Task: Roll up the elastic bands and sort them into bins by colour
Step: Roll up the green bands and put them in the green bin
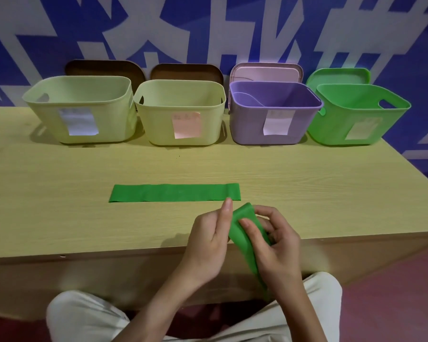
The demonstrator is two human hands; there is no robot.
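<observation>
A green elastic band (pixel 174 193) lies flat on the wooden table (pixel 59 193), stretched left to right. Just in front of it, both hands hold a second green band (pixel 241 227) above the table's front edge. My right hand (pixel 274 245) curls its fingers and thumb round the band's top loop. My left hand (pixel 210 240) touches the band's left side, its forefinger straight and pointing up. The band's loose tail hangs down past the table edge toward my lap. Four bins stand along the back: two pale yellow-green (pixel 82 108) (pixel 181 112), one purple (pixel 274 114), one green (pixel 356 114).
Each bin carries a paper label on its front. Lids lean against the blue-and-white wall behind the bins: two brown (pixel 104 67), one pink (pixel 267 72), one green (pixel 339 75). The table's right end falls away beside the green bin. My knees in light trousers sit below the front edge.
</observation>
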